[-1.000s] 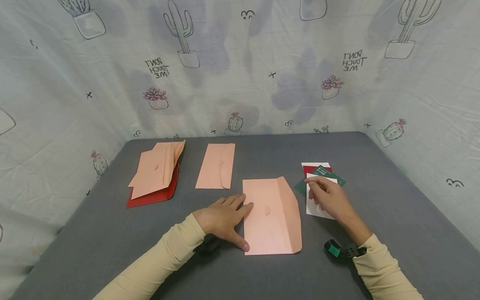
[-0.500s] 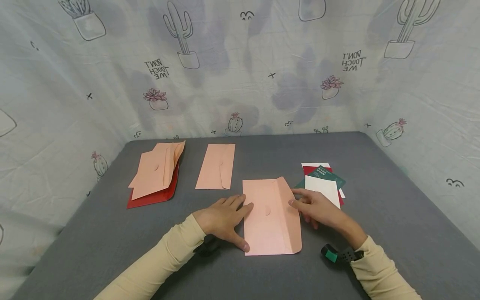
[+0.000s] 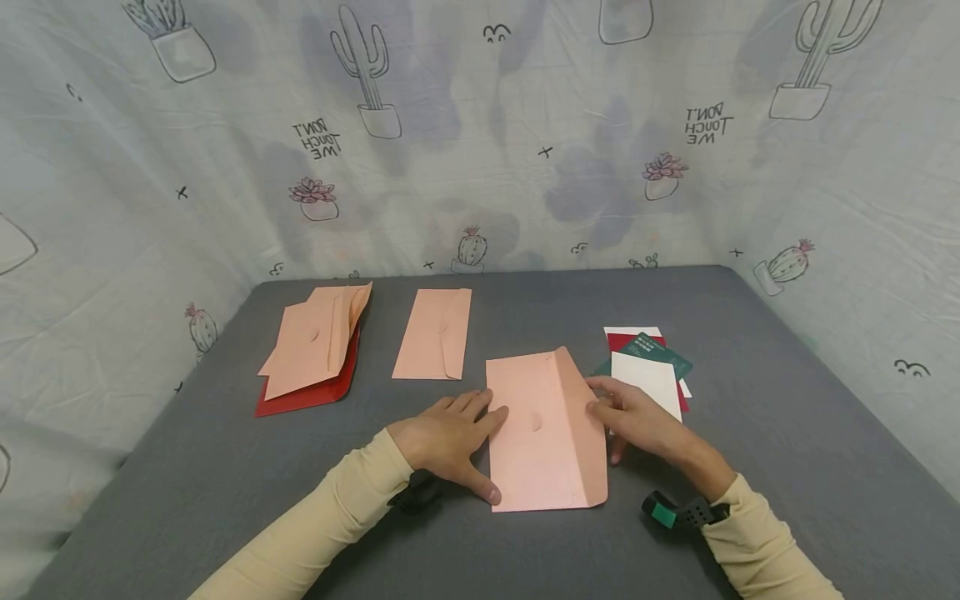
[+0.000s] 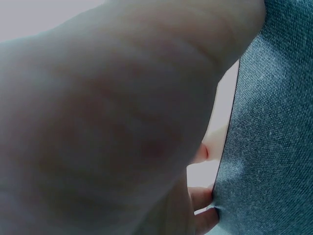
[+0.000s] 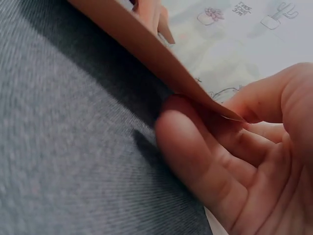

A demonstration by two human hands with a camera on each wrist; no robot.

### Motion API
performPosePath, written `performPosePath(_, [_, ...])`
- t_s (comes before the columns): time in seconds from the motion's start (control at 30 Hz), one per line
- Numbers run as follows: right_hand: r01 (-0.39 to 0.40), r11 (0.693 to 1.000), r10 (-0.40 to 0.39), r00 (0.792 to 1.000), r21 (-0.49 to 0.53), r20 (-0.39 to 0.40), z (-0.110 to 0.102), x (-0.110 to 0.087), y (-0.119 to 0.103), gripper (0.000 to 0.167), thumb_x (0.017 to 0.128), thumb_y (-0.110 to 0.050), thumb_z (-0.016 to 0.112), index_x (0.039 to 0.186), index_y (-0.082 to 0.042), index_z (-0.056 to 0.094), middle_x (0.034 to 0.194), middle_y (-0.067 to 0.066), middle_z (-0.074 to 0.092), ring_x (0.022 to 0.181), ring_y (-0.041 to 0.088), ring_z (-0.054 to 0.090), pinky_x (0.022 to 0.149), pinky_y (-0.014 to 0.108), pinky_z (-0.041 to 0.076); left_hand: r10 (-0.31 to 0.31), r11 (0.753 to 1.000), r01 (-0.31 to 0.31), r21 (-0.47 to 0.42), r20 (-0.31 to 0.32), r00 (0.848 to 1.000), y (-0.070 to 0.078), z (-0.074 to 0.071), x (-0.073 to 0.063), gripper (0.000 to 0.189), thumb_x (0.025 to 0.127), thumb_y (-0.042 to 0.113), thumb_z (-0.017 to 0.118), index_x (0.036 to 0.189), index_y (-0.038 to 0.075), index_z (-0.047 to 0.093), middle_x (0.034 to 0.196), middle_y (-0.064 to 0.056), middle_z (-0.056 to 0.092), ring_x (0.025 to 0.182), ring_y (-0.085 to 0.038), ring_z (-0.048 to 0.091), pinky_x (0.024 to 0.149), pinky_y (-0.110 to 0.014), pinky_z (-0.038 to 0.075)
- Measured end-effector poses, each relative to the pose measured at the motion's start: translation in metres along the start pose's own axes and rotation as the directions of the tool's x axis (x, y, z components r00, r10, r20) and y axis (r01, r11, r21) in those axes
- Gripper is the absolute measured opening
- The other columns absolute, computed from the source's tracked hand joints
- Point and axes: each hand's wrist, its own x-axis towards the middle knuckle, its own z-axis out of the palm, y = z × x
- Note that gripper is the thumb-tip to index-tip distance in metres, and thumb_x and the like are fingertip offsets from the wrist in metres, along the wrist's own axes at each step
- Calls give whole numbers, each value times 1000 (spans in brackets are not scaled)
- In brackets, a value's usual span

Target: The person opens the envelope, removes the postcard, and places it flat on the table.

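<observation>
A pink envelope [image 3: 528,458] lies in the middle of the grey table, its flap [image 3: 588,454] spread out to the right. My left hand [image 3: 448,440] rests at its left edge with fingers apart, thumb and fingertips on the paper. At the flap's right edge, my right hand [image 3: 643,422] pinches the paper. The right wrist view shows the thumb above the envelope edge [image 5: 156,61] and the fingers beneath it, with that side raised off the table. In the left wrist view, the palm [image 4: 98,112] hides most of the envelope.
Just beyond my right hand lies a pile with a white card [image 3: 647,379], a green card [image 3: 660,350] and red paper. Another pink envelope [image 3: 431,333] lies farther back. At the left, pink envelopes [image 3: 307,342] overlap a red one [image 3: 300,403].
My right hand has moved left from the white card to the envelope's flap and pinched it. The flap side has lifted slightly. My left hand has stayed in place.
</observation>
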Motion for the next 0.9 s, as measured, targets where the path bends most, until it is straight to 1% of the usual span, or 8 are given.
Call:
performPosePath(0.1, [-12, 999, 12, 1000, 41, 21, -1, -1, 1, 55, 105, -21, 50, 152, 3, 34, 94, 13, 74, 57, 27, 69, 60, 35, 59, 0, 1000, 0, -1, -2, 1000, 0, 0, 0, 116, 71, 74, 76, 161, 21, 27, 171, -11, 18, 158, -28, 20, 125, -50, 24])
performPosePath(0.17, [-16, 998, 14, 999, 55, 31, -2, -1, 1, 56, 106, -22, 49, 152, 5, 34, 92, 13, 73, 60, 26, 70, 63, 34, 59, 0, 1000, 0, -1, -4, 1000, 0, 0, -1, 116, 71, 74, 76, 161, 21, 27, 171, -11, 18, 158, -28, 20, 125, -50, 24])
performPosePath(0.33, [-20, 998, 18, 999, 65, 32, 0, -3, 0, 56, 106, -26, 49, 151, 7, 37, 90, 12, 72, 63, 25, 69, 62, 33, 58, 7, 1000, -7, 3, -6, 1000, 0, 0, 0, 115, 72, 73, 76, 161, 20, 27, 170, -12, 18, 158, -29, 20, 125, -50, 24])
performPosePath(0.4, [-29, 997, 27, 999, 72, 28, 3, -2, 0, 56, 106, -28, 50, 150, 5, 39, 89, 12, 72, 65, 23, 70, 61, 34, 58, 12, 1000, -12, 1, -5, 1000, 0, 1, 0, 115, 72, 73, 76, 161, 20, 26, 170, -12, 18, 158, -29, 20, 125, -50, 24])
performPosePath(0.53, [-48, 993, 46, 999, 105, 25, 11, 0, 0, 57, 106, -31, 50, 149, 5, 40, 91, 11, 75, 75, 24, 75, 70, 34, 60, 22, 1000, -22, -1, -5, 1000, 0, 2, 1, 116, 73, 73, 76, 162, 18, 25, 170, -13, 17, 158, -29, 20, 125, -51, 24])
performPosePath(0.67, [-70, 990, 71, 997, 122, -10, 15, 1, -1, 57, 106, -35, 50, 145, 6, 42, 91, 11, 77, 80, 26, 78, 78, 30, 59, 27, 1000, -27, -3, -10, 1000, 1, 3, 1, 117, 73, 73, 75, 162, 17, 24, 170, -14, 17, 157, -29, 20, 125, -51, 23])
performPosePath(0.77, [-69, 990, 75, 997, 125, -37, 16, 0, -2, 56, 106, -35, 49, 144, 6, 44, 90, 12, 77, 79, 27, 78, 80, 30, 58, 29, 1000, -29, 2, -23, 999, 2, 3, 1, 116, 73, 73, 75, 162, 17, 24, 170, -14, 19, 157, -30, 21, 125, -51, 24])
performPosePath(0.9, [-46, 988, 54, 997, 150, -47, 15, -2, -3, 55, 107, -33, 47, 148, 4, 40, 92, 14, 78, 79, 28, 78, 79, 33, 59, 41, 999, -40, 13, -58, 997, 2, 4, 3, 117, 74, 75, 74, 162, 17, 24, 169, -14, 20, 155, -32, 24, 123, -53, 26])
